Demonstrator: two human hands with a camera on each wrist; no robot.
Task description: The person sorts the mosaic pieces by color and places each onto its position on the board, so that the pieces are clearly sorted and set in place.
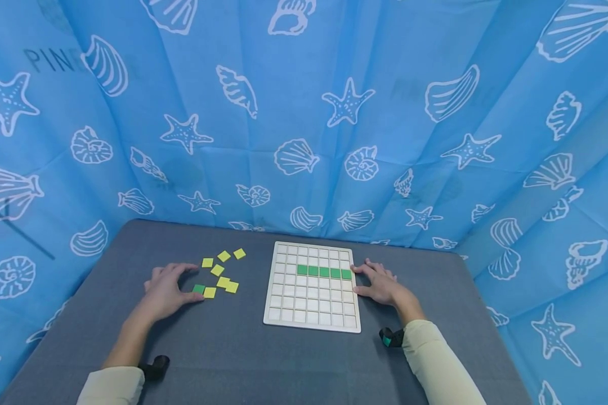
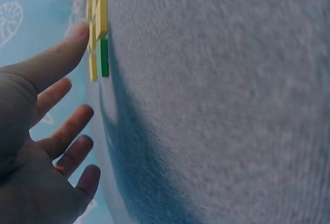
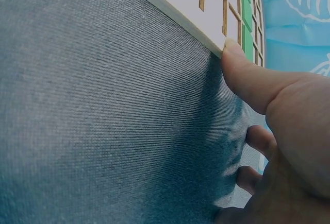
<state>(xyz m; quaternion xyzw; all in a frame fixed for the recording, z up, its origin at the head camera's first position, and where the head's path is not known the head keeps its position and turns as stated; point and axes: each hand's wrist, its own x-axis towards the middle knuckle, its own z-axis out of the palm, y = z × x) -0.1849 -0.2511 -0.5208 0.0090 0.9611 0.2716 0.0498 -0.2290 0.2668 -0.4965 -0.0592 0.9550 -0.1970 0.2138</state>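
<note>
My left hand [image 1: 164,289] is over the left part of the table, thumb and fingers spread apart and holding nothing. Its thumb tip is close by a green tile [image 1: 199,288] and a yellow tile [image 1: 210,292]. In the left wrist view the thumb overlaps the row of tiles, while the other fingers are loosely bent. My right hand [image 1: 381,284] rests beside the white grid board [image 1: 311,327], thumb and index fingertips at its right rim. The right wrist view has the thumb tip against the board's edge. A row of several green tiles [image 1: 324,272] lies in the board's squares.
Several more yellow tiles [image 1: 240,253] lie scattered between my left hand and the board, two of them overlapping. The grey cloth-covered table [image 1: 223,360] ends at a blue curtain [image 1: 304,124] with white shell prints, which surrounds the back and sides.
</note>
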